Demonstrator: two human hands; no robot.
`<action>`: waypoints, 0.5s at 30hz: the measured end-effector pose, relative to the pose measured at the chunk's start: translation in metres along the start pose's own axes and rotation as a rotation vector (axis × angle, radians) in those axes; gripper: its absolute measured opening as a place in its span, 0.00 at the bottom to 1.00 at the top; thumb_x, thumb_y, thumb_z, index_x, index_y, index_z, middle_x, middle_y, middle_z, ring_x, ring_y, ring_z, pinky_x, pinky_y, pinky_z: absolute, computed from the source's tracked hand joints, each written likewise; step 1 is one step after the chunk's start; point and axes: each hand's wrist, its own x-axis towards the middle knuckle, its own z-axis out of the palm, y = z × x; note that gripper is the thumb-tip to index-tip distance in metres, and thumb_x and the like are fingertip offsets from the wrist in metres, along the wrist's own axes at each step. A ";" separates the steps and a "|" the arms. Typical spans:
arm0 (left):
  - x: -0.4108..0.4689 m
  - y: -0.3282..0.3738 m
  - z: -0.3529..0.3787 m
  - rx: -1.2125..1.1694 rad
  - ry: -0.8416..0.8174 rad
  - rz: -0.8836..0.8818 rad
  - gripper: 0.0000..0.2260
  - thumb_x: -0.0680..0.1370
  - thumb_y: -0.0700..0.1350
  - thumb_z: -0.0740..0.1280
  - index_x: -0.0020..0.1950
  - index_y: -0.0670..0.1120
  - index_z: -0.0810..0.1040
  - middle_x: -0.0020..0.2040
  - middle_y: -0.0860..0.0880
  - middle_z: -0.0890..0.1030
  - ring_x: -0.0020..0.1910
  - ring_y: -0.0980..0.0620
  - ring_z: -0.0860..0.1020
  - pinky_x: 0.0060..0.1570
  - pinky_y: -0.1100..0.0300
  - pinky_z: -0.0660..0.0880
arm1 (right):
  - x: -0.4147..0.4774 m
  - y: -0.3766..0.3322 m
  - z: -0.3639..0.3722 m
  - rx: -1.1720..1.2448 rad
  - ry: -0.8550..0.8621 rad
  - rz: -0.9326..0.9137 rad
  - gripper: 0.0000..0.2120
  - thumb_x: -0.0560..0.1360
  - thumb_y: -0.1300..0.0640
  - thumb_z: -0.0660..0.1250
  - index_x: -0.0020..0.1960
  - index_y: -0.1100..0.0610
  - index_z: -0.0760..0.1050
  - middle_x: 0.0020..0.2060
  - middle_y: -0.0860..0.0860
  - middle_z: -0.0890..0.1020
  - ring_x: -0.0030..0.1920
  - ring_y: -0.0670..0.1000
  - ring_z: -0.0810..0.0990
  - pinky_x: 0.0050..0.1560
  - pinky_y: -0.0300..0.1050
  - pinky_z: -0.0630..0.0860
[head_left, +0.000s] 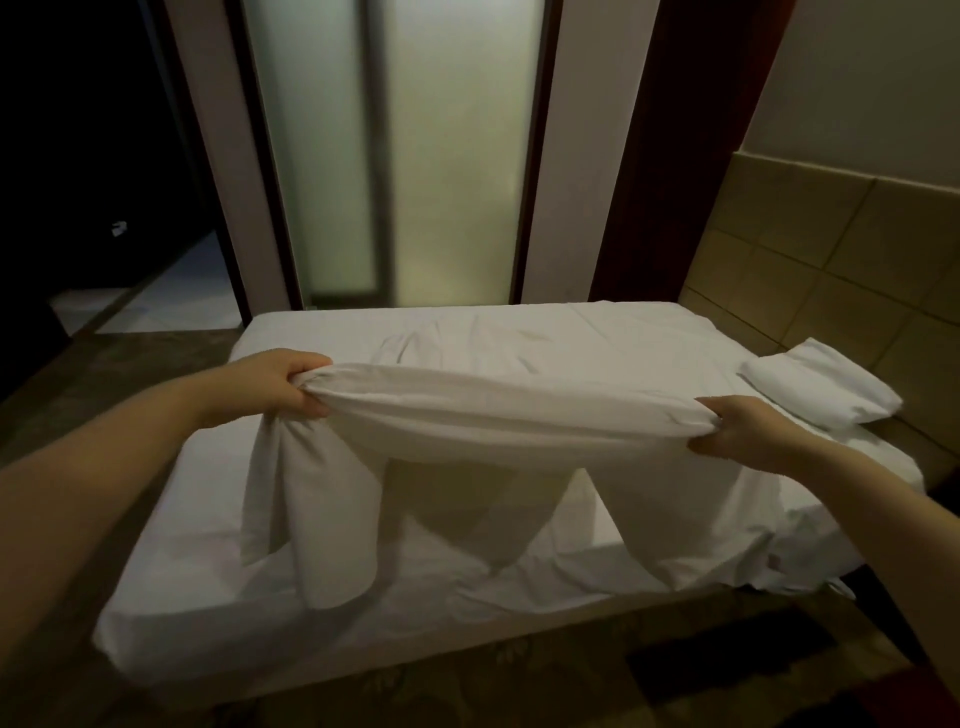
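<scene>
A white pillow in its white case (498, 415) is held up above a bed (218, 561), stretched sideways between both hands. My left hand (283, 389) grips the left end of the case, fingers curled round bunched cloth. My right hand (737, 434) grips the right end the same way. Loose cloth of the case hangs down in two long folds toward the white sheet, one under the left hand and one at the right. The pillow's underside is hidden.
A second white pillow (818, 387) lies at the bed's right end against a tiled tan headboard wall (831, 244). Frosted glass doors (395, 156) stand behind the bed. A dark doorway (93, 156) opens at the left. Patterned carpet (571, 680) runs along the near side.
</scene>
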 end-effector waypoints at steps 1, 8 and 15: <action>-0.005 -0.001 -0.003 -0.012 -0.054 -0.023 0.08 0.69 0.46 0.73 0.44 0.46 0.79 0.39 0.53 0.81 0.43 0.52 0.78 0.46 0.60 0.71 | -0.005 -0.002 -0.004 0.038 -0.089 0.016 0.08 0.73 0.63 0.70 0.51 0.55 0.78 0.46 0.53 0.81 0.48 0.55 0.78 0.49 0.43 0.72; -0.022 0.010 0.001 0.143 0.034 -0.048 0.12 0.69 0.49 0.75 0.47 0.45 0.79 0.42 0.49 0.81 0.45 0.51 0.78 0.41 0.64 0.70 | -0.030 0.005 -0.019 0.030 -0.368 0.053 0.11 0.71 0.60 0.73 0.52 0.55 0.79 0.47 0.51 0.82 0.49 0.51 0.79 0.54 0.43 0.75; -0.016 0.030 0.005 0.348 0.229 -0.009 0.02 0.76 0.44 0.68 0.48 0.48 0.78 0.46 0.49 0.79 0.47 0.47 0.75 0.45 0.57 0.68 | -0.025 0.032 -0.033 -0.269 0.231 -0.021 0.04 0.74 0.64 0.66 0.48 0.58 0.75 0.43 0.53 0.79 0.42 0.54 0.73 0.36 0.40 0.66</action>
